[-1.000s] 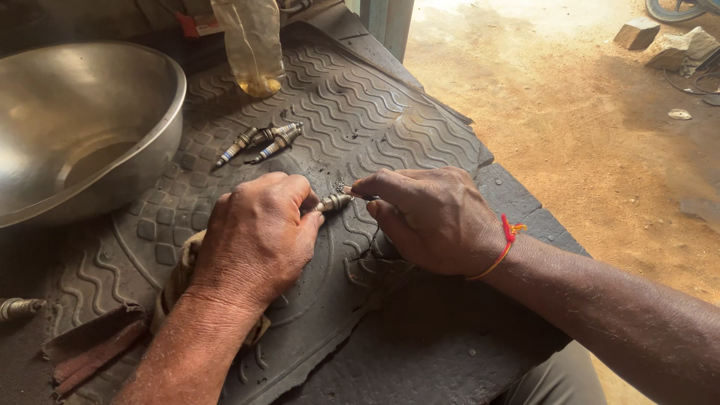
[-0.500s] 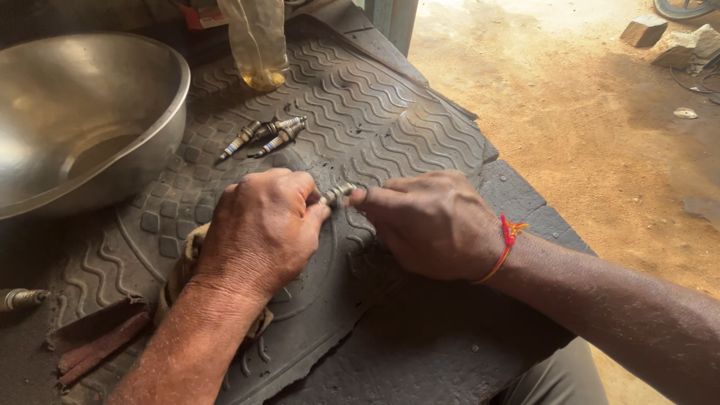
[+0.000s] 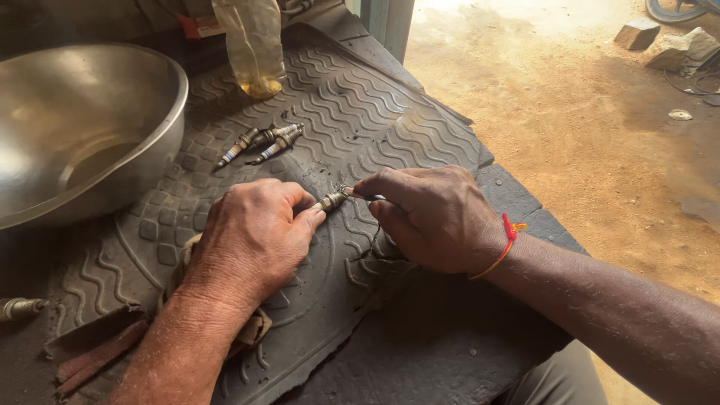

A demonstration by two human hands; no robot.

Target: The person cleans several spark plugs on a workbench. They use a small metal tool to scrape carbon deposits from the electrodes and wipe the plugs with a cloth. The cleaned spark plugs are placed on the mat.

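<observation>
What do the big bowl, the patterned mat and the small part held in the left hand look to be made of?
The bowl looks like bare metal, likely steel: dull silver sheen with soft reflections. The mat looks like moulded black rubber: matt, wavy ribs, a torn, curling edge. The small part in the left hand looks like a grimy metal plug, perhaps with a pale ceramic section; the right hand works at its tip.

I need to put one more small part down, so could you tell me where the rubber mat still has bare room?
Free: the wavy patch of mat between the loose spark plugs and its right edge, and the dark stretch below the right hand. Crowded: the centre, where the left hand holds a spark plug, and the left side by the steel bowl.
</observation>
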